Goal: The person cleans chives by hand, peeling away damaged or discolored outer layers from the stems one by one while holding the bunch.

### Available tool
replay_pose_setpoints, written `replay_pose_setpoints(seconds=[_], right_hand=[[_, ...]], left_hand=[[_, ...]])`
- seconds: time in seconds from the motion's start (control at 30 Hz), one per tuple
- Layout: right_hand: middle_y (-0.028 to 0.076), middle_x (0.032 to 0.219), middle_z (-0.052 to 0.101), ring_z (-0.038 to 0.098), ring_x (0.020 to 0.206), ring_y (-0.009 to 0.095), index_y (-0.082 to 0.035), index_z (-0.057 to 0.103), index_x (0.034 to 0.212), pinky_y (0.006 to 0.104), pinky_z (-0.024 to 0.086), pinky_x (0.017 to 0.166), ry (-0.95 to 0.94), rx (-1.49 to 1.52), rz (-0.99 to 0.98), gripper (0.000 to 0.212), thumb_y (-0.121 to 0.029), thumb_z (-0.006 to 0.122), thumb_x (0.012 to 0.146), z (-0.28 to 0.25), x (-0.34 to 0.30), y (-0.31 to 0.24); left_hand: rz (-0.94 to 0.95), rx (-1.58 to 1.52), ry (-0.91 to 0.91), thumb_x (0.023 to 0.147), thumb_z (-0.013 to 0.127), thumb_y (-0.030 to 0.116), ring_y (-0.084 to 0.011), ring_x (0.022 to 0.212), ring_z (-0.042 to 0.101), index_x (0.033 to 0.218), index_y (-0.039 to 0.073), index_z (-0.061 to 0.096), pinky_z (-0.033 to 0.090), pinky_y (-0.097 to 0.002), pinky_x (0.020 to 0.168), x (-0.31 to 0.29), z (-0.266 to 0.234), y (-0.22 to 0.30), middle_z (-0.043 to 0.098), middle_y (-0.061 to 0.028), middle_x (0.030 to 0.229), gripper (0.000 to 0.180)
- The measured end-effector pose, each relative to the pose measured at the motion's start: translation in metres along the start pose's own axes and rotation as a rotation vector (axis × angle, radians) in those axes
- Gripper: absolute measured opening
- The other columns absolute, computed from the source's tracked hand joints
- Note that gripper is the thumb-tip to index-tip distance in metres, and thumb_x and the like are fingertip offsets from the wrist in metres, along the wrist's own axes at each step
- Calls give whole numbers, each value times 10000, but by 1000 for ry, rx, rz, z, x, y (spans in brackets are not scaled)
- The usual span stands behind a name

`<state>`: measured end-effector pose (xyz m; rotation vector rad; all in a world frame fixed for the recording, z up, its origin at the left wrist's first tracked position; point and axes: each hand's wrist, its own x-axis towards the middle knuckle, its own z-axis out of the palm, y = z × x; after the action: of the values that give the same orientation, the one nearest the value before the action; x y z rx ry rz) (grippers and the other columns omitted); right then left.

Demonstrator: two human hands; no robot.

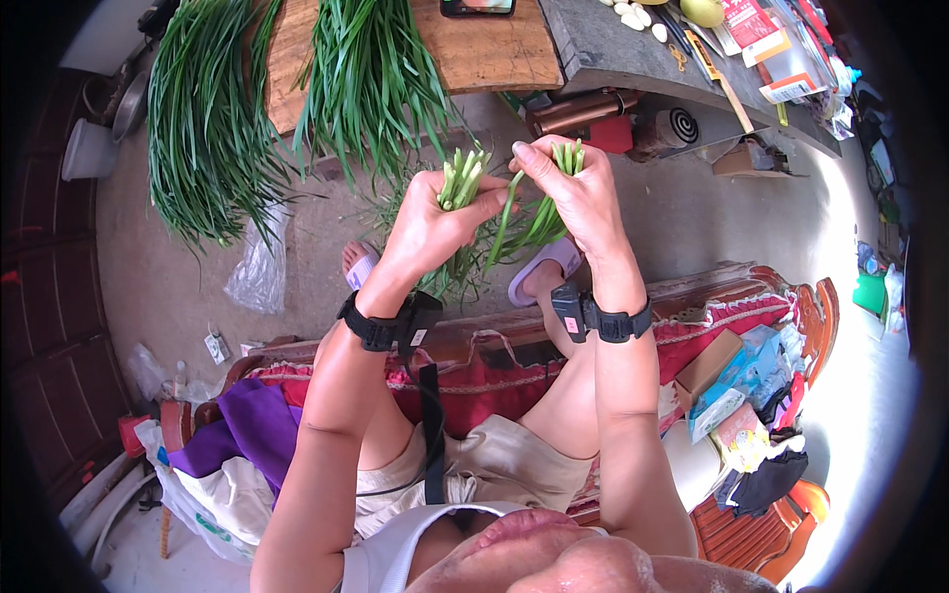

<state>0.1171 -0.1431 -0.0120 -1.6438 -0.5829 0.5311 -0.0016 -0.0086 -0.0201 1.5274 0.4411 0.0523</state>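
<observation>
My left hand (435,225) is closed round a small bunch of garlic chives (461,180), whose pale cut ends stick up above the fist. Close beside it, my right hand (578,193) grips a second bunch of chives (539,222), thumb and forefinger pinched near the left fingertips. A bent green blade hangs down between the two hands. Two larger heaps of long chives lie beyond: one heap (203,119) at the far left, another heap (371,79) in the middle, both drooping over the edge of a wooden board (494,49).
A grey table (633,49) at the far right carries garlic cloves, a knife (727,84) and packages. Chive trimmings (460,272) lie on the floor between my slippered feet, with a plastic bag (259,272) to the left. Clothes and boxes (741,385) cover the bench's right side.
</observation>
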Motion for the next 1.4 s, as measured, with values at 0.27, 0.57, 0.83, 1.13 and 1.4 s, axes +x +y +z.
replay_pose_setpoints(seconds=[0.27, 0.57, 0.83, 1.13, 1.4], right_hand=[[-80, 631, 491, 375, 581, 10, -34, 688, 780, 197, 254, 516, 18, 105, 78, 232, -238, 677, 891, -4, 0, -3], [-63, 645, 528, 371, 561, 19, -34, 673, 804, 200, 274, 522, 14, 422, 266, 262, -283, 681, 885, -3, 0, -1], [-55, 661, 554, 393, 573, 25, -40, 673, 795, 210, 305, 539, 34, 379, 239, 259, -283, 684, 883, 7, 0, 1], [-49, 671, 578, 434, 603, 33, -43, 678, 770, 211, 325, 552, 24, 274, 205, 262, -286, 707, 864, 8, 0, 3], [-62, 651, 547, 421, 601, 24, -36, 668, 759, 206, 315, 549, -32, 176, 207, 254, -265, 708, 861, 6, -2, -1]], left_hand=[[-41, -22, 4, 855, 657, 186, -43, 526, 471, 927, 19, 722, 386, -221, 477, 0, -2, 2, 601, 27, 652, 193], [5, -131, -10, 861, 668, 164, -40, 491, 460, 983, -5, 696, 369, -211, 447, -4, -3, 8, 650, -12, 707, 210], [25, -50, -29, 823, 736, 179, -42, 619, 507, 963, 0, 703, 422, -227, 539, -4, -3, 12, 630, 16, 723, 230], [148, 8, 16, 855, 698, 135, -28, 584, 514, 1001, -8, 690, 413, -213, 511, 0, 0, -3, 635, 30, 733, 204], [179, 287, 20, 846, 697, 106, -57, 742, 591, 944, -20, 693, 492, -257, 659, 0, -2, -12, 690, -29, 801, 160]])
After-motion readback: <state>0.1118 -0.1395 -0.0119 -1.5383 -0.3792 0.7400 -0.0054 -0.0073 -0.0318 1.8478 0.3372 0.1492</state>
